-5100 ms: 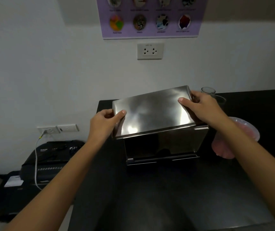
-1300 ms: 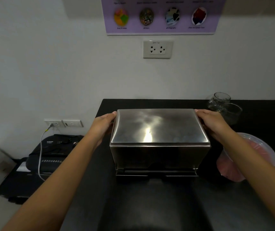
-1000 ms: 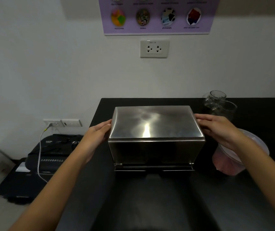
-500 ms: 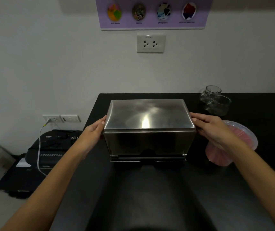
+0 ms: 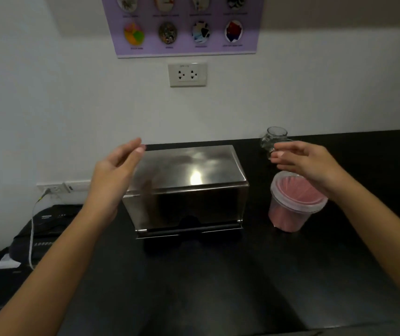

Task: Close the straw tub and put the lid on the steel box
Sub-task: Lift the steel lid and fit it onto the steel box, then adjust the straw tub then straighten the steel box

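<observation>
The steel box stands on the black counter with its shiny steel lid lying flat on top. My left hand hovers open just off the box's left end, fingers spread, touching nothing. My right hand is raised open to the right of the box, above the straw tub. That tub is clear plastic, filled with pink straws, and a clear lid sits on it. It stands right of the box.
Two clear glass jars stand at the back of the counter behind my right hand. A black machine with a white cable sits lower to the left of the counter. A wall socket is above the box.
Both hands have let go of the steel lid, which now rests on the box, and have lifted away to either side with fingers spread.
</observation>
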`<state>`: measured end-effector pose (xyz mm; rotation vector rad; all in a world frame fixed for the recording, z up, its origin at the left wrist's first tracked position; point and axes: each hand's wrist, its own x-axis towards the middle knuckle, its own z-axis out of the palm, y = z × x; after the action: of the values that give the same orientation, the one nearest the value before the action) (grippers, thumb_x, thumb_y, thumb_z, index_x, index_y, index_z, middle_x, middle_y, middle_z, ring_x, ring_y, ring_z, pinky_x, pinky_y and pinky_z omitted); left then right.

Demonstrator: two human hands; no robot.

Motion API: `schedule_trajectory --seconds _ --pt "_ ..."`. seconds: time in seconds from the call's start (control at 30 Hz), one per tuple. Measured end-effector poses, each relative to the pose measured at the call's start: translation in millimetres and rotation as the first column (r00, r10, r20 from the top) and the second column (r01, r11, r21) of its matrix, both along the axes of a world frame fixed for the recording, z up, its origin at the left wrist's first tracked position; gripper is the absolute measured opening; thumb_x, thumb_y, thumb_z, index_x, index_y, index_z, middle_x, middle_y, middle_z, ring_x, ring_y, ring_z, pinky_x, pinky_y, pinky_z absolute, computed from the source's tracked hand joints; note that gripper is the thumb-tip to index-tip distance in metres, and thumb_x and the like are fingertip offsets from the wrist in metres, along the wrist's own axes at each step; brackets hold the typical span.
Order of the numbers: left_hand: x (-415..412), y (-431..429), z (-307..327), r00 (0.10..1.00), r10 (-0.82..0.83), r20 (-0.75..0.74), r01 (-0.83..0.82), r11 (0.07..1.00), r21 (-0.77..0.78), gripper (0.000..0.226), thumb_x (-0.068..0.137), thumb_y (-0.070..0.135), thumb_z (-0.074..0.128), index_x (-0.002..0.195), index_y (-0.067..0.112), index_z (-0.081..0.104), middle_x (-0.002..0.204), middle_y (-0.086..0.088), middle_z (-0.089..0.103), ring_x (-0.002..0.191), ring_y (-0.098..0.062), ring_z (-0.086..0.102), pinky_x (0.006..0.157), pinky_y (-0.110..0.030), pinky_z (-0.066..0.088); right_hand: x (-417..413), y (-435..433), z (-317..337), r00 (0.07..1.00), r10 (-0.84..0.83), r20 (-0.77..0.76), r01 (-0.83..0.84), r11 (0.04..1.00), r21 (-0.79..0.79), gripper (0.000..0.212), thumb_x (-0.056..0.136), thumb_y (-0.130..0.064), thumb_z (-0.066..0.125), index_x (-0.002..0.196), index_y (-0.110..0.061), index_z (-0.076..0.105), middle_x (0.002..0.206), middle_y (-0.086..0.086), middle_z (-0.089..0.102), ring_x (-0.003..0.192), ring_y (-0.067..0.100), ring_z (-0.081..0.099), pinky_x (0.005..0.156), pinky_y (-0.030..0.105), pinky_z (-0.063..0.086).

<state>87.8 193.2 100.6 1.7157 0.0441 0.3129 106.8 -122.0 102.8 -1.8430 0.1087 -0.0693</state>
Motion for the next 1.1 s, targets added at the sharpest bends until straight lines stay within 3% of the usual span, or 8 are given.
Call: schedule_trajectory --seconds 0.13,0.2,0.27,0.43,0.67,0.77,0.9,1.1 --pt "-0.6 -44.7 13.6 0.975 -0.219 0.022 0.220 0.976 -0.010 0.025 0.086 0.022 0.060 0.110 0.030 0.062 0.111 0.004 0.068 0.110 -0.008 0.061 0.099 -0.026 0.046 -21.9 -26.7 8.6 0.994 -0.104 0.026 0.105 0.994 -0.038 0.032 0.086 -0.008 0.055 0.117 -0.014 0.057 0.101 0.001 0.063 0.095 0.010 0.062 0.076 0.024 0.049" --pt "-1.2 -69.2 19.1 0.944 -0.331 0.006 0.330 0.943 -0.045 0.028 0.086 0.017 0.059 0.114 0.024 0.061 0.108 0.004 0.067 0.100 -0.002 0.062 0.076 -0.011 0.051 -33.8 -38.3 9.9 0.987 -0.160 0.009 0.160 0.986 -0.049 0.032 0.086 -0.008 0.055 0.117 -0.015 0.057 0.104 0.003 0.063 0.094 0.009 0.062 0.073 0.023 0.049" --pt "-0.6 -89.1 20.6 0.913 -0.409 -0.002 0.408 0.911 -0.059 0.032 0.086 0.014 0.059 0.117 0.021 0.060 0.106 0.005 0.066 0.090 0.005 0.062 0.061 -0.003 0.046 -43.9 -49.6 11.5 0.979 -0.206 -0.004 0.205 0.977 -0.063 0.033 0.086 -0.007 0.056 0.118 -0.015 0.057 0.104 0.003 0.063 0.094 0.010 0.061 0.072 0.022 0.048" --pt "2.7 -120.5 12.9 0.860 -0.509 0.046 0.510 0.860 -0.025 0.033 0.083 0.011 0.062 0.113 0.024 0.059 0.108 0.005 0.067 0.093 0.007 0.062 0.075 -0.005 0.046 -65.6 -69.0 5.2 0.964 -0.265 -0.006 0.264 0.962 -0.064 0.037 0.082 -0.007 0.061 0.117 -0.017 0.057 0.102 0.002 0.063 0.096 0.011 0.061 0.075 0.022 0.049" --pt "3.3 -150.7 -8.7 0.843 -0.538 -0.018 0.538 0.842 0.036 0.032 0.081 0.017 0.065 0.110 0.031 0.060 0.106 0.012 0.066 0.091 0.007 0.062 0.080 -0.007 0.048 -64.3 -97.8 -20.8 0.970 -0.233 -0.069 0.229 0.972 -0.056 0.038 0.081 -0.011 0.064 0.118 -0.018 0.057 0.100 0.001 0.064 0.096 0.010 0.062 0.074 0.021 0.049" --pt "3.6 -168.2 -15.8 0.857 -0.515 -0.031 0.515 0.856 0.027 0.032 0.079 0.023 0.066 0.108 0.034 0.059 0.108 0.012 0.065 0.095 0.006 0.061 0.079 -0.006 0.047 -42.6 -116.3 -26.6 0.985 -0.146 -0.092 0.140 0.988 -0.071 0.039 0.080 -0.012 0.065 0.118 -0.019 0.056 0.100 -0.001 0.064 0.096 0.009 0.061 0.072 0.020 0.048" --pt "-0.8 -197.5 -31.0 0.887 -0.454 -0.083 0.459 0.887 0.044 0.048 0.064 0.040 0.065 0.111 0.037 0.056 0.119 0.008 0.062 0.111 -0.002 0.057 0.096 -0.017 0.047 -12.3 -146.6 -25.8 0.991 0.038 -0.128 -0.057 0.988 -0.143 0.042 0.078 -0.016 0.066 0.117 -0.029 0.055 0.103 -0.009 0.062 0.094 0.003 0.059 0.073 0.018 0.043" --pt "-7.2 -226.6 -51.6 0.936 -0.286 -0.206 0.289 0.957 -0.019 0.066 0.066 0.032 0.068 0.128 0.031 0.045 0.132 0.010 0.050 0.120 -0.005 0.049 0.104 -0.027 0.040 23.5 -178.0 -37.9 0.944 0.246 -0.222 -0.288 0.939 -0.186 0.040 0.075 -0.017 0.070 0.110 -0.032 0.055 0.101 -0.010 0.062 0.091 0.000 0.059 0.069 0.017 0.041"
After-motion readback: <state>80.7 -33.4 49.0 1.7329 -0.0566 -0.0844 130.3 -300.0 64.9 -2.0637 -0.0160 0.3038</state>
